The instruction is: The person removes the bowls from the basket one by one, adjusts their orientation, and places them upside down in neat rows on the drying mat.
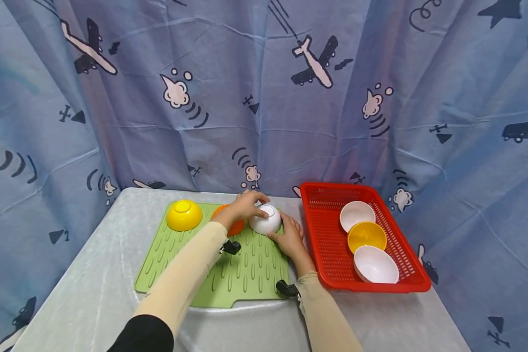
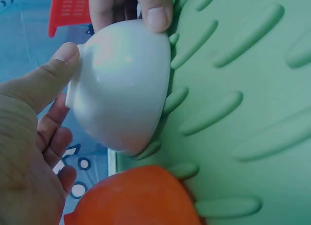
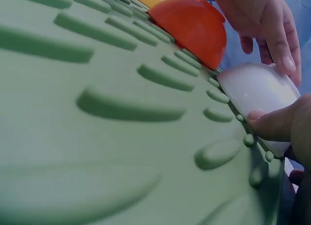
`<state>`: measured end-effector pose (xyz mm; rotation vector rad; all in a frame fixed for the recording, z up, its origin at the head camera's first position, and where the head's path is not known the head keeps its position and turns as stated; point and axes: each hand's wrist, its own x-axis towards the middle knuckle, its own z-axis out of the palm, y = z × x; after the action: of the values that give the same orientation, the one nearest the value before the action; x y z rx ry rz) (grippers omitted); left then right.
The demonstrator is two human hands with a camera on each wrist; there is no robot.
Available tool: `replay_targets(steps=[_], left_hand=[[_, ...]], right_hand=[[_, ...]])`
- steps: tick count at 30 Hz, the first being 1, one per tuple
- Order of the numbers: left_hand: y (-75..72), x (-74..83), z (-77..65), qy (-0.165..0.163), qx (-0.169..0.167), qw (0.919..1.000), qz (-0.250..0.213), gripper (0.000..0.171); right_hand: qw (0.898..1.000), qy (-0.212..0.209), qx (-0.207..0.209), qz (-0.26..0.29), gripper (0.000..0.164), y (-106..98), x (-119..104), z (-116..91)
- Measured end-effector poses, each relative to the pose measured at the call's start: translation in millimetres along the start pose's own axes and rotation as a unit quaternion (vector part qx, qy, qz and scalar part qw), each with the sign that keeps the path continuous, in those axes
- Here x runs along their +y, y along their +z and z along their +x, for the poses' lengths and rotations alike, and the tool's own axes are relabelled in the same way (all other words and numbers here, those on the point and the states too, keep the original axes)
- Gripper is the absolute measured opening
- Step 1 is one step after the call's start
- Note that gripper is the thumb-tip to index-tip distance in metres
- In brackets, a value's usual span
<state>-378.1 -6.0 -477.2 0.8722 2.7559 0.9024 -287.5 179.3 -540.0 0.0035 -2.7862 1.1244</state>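
An upside-down white bowl (image 1: 264,226) rests on a green drying mat (image 1: 251,278), near its far right corner. My left hand (image 1: 245,205) reaches over from the left and grips the bowl's foot; the left wrist view shows the thumb on the foot ring, fingers partly behind it. From the right, my right hand (image 1: 291,240) holds the rim, its thumb (image 3: 274,122) pressed on the side and its other fingers mostly hidden. Beside the white bowl, an upside-down orange bowl (image 2: 138,198) is partly covered by my left hand in the head view.
At the mat's far left corner an upside-down yellow bowl (image 1: 184,216) stands. A red perforated basket (image 1: 327,259) on the right holds a white bowl (image 1: 357,215), a yellow bowl (image 1: 366,236) and another white bowl (image 1: 376,266). A patterned blue curtain (image 1: 229,98) hangs behind the table.
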Motion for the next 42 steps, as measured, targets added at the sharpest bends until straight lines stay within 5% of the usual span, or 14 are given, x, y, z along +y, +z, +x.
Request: replay_targets(steps=[9, 15, 21, 31, 37, 42], left_hand=[[8.1, 2.0, 0.8, -0.006, 0.004, 0.9983, 0.057, 0.056], [3.7, 1.4, -2.4, -0.006, -0.001, 0.9962, 0.087, 0.055], [-2.5, 1.5, -3.1, 0.002, -0.002, 0.996, 0.089, 0.054], [-3.4, 5.8, -3.2, -0.011, -0.01, 0.9959, 0.089, 0.055], [-1.3, 11.0, -3.8, -0.021, -0.014, 0.9957, 0.089, 0.053], [2.6, 13.0, -5.3, -0.033, -0.013, 0.996, 0.082, 0.053]], right_hand=[[0.997, 0.005, 0.068, 0.023, 0.07, 3, -12, -10], [0.989, -0.031, 0.088, 0.117, 0.063, 3, -46, -29], [0.989, -0.065, 0.086, 0.104, 0.066, -11, -78, -43], [0.985, -0.164, -0.046, 0.034, 0.07, -75, -103, -78], [0.964, -0.243, -0.103, -0.026, 0.073, -120, -83, -84], [0.952, -0.262, -0.149, -0.049, 0.074, -157, -59, -88]])
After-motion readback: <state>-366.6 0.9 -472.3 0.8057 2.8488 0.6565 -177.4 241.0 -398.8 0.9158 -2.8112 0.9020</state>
